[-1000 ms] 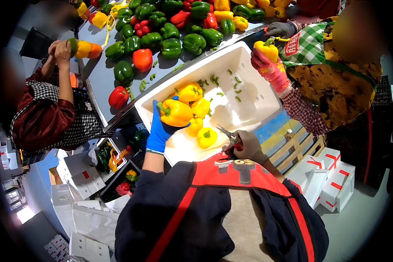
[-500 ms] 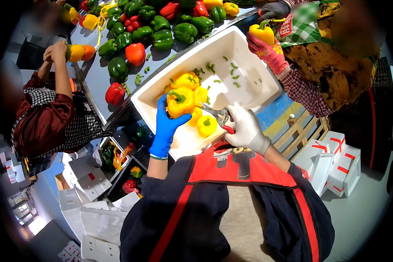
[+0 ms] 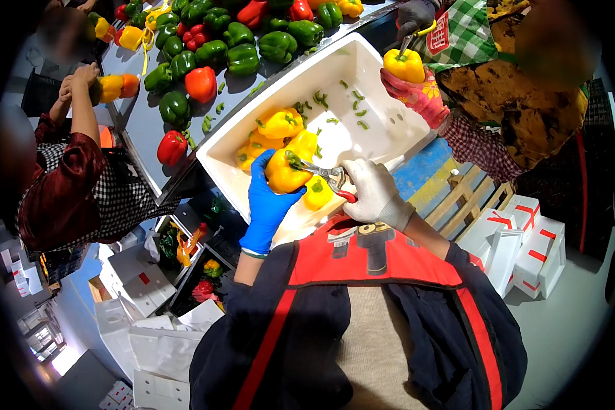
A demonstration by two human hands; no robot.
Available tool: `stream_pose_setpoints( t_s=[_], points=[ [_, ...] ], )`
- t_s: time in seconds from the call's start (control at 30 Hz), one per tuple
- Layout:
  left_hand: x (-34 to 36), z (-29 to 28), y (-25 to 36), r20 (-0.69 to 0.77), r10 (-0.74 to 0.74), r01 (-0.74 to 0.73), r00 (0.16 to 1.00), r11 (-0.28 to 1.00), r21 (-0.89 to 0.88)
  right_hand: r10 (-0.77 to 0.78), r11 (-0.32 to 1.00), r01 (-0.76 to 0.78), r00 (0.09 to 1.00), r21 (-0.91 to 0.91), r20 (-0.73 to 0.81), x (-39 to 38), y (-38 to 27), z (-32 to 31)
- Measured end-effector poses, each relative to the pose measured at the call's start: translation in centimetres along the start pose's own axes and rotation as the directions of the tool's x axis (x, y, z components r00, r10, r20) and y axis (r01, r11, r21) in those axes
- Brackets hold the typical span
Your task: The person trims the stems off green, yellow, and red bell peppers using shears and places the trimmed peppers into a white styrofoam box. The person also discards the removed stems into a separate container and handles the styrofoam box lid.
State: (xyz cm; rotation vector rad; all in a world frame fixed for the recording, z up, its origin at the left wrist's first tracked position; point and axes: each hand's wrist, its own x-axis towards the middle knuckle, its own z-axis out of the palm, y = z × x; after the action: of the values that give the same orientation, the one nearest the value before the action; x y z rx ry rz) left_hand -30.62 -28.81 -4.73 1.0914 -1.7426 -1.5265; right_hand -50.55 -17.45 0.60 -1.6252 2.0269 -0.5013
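My left hand (image 3: 267, 205), in a blue glove, grips a yellow bell pepper (image 3: 284, 175) over the near left part of a white foam box (image 3: 215, 147). Its green stem faces right, toward my other hand. Closed round red-handled pruning shears (image 3: 333, 179) is my right hand (image 3: 374, 193), in a white glove. The shears' blade tips are at the stem. More yellow peppers (image 3: 281, 124) lie in the box beneath and beyond the held one. Cut green stem pieces (image 3: 320, 100) are scattered on the box floor.
Green peppers (image 3: 242, 60) and red peppers (image 3: 201, 85) cover the table beyond. At right, a co-worker's pink-gloved hand (image 3: 413, 92) holds a yellow pepper. Another person's bare hands (image 3: 78, 78) work at left. White boxes (image 3: 519, 246) are stacked by a wooden pallet (image 3: 468, 205).
The shears have moved left onto the pepper's stem, and my left hand has turned that stem rightward. At right, the co-worker's cutters have come down to their pepper.
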Motion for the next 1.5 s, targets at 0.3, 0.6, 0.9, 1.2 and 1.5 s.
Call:
stream_pose_setpoints(
  t_s=[0.3,0.6,0.9,1.2,1.5],
  points=[
    [-0.5,0.0,-0.7,0.093,-0.07,0.062,0.993,0.994,0.091,0.095,0.987,-0.121,0.968,0.103,0.234,-0.3,0.4,-0.2],
    [-0.9,-0.4,-1.4,0.161,-0.138,0.069,0.977,0.923,0.378,0.192,0.972,-0.212,0.965,0.102,0.181,-2.8,4.0,1.4],
    [7.4,-3.5,2.1,0.613,-0.394,0.633,0.685,-0.096,-0.768,0.281,0.959,-0.273,0.952,-0.078,0.121,-3.5,5.7,0.4],
    [15.8,-2.6,5.7,0.616,-0.328,0.54,0.716,-0.3,-0.787,0.251,0.968,-0.246,0.959,-0.054,0.131,-3.0,6.9,1.1],
    [38.2,-1.6,10.0,0.313,-0.292,0.348,0.904,0.076,-0.934,0.118,0.993,-0.109,0.968,-0.051,0.222,-3.0,9.1,1.7]
  ],
)
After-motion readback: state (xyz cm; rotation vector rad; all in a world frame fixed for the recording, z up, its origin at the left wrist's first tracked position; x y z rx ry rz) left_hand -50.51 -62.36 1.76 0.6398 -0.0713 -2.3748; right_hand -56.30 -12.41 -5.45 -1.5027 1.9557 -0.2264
